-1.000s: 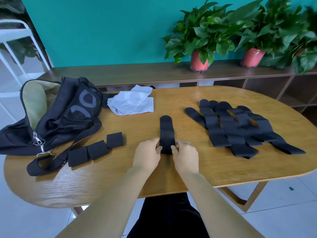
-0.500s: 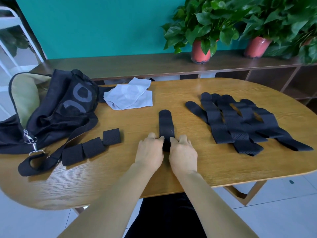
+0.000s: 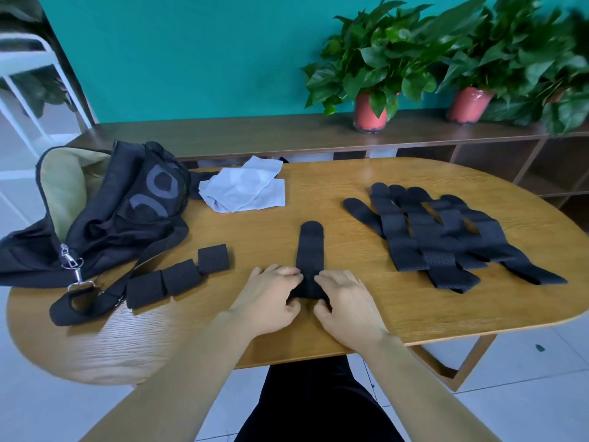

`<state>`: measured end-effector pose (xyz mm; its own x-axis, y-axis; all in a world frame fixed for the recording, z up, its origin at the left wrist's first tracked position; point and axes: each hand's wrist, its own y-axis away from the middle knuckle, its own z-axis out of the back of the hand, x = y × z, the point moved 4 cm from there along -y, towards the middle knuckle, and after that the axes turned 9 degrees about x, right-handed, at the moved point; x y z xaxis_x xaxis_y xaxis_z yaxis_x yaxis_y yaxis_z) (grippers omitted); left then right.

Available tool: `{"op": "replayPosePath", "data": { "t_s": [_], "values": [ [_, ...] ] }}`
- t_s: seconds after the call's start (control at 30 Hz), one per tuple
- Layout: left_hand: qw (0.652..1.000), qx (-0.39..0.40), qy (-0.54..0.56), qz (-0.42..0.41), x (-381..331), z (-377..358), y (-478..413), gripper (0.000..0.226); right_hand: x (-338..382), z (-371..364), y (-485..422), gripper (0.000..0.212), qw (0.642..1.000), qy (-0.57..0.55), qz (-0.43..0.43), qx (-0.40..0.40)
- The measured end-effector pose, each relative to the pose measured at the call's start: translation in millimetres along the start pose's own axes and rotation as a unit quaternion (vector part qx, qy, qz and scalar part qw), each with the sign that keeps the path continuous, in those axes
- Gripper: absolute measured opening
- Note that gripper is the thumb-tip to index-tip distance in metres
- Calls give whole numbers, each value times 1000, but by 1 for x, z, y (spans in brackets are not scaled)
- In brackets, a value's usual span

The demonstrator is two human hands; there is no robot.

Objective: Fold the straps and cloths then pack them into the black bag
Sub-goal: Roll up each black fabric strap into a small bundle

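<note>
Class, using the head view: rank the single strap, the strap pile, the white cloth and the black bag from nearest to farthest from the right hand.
1. single strap, centre, gripped by the right hand.
2. strap pile, to its right.
3. white cloth, across the table, leftward.
4. black bag, far left.

Single wide-angle head camera looks forward and down over an oval table (image 3: 414, 314), close above its near edge, the wearer's forearms (image 3: 197, 362) entering from below; a teal wall (image 3: 191, 59) closes the far side.
</note>
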<state>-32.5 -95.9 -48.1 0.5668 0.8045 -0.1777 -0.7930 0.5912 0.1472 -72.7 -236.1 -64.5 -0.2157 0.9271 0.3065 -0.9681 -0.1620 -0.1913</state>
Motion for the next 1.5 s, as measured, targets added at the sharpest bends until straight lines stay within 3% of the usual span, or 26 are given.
{"op": "replayPosePath", "data": {
  "t_s": [0.13, 0.27, 0.4, 0.53, 0.67, 0.77, 1.0, 1.2, 1.3, 1.4, 1.5],
  "values": [
    [998, -37, 42, 9, 1, -3, 10, 44, 3, 4, 6, 39, 998, -52, -3, -37],
    [984, -95, 140, 54, 0, 2, 8, 38, 1, 4, 1, 38, 990, -103, -84, -52],
    [956, -154, 219, 119, 0, 4, -1, 13, -2, 0, -12, 29, 980, -119, -139, -83],
    [943, -160, 243, 159, 3, 3, -11, 14, -2, 0, -23, 24, 975, -109, -166, -103],
    [940, -144, 250, 183, 6, 1, -20, 34, -3, -5, -31, 20, 975, -83, -180, -102],
    [944, -126, 230, 202, 8, 1, -25, 41, -3, -7, -34, 21, 973, -70, -189, -110],
    [950, -103, 206, 211, 7, 6, -31, 21, 2, -6, -38, 20, 973, -20, -195, -119],
    [956, -105, 161, 222, 4, 8, -34, 13, 2, -7, -41, 15, 980, 14, -184, -76],
    [958, -106, 146, 222, 1, 10, -34, 13, 4, -6, -43, 25, 979, 45, -179, -92],
    [968, -122, 113, 186, -2, 12, -34, 21, 6, -5, -42, 27, 981, 46, -162, -95],
    [988, -120, 14, 97, -8, 7, -35, 39, 8, -6, -44, 27, 987, 76, -112, -87]
  ]
}}
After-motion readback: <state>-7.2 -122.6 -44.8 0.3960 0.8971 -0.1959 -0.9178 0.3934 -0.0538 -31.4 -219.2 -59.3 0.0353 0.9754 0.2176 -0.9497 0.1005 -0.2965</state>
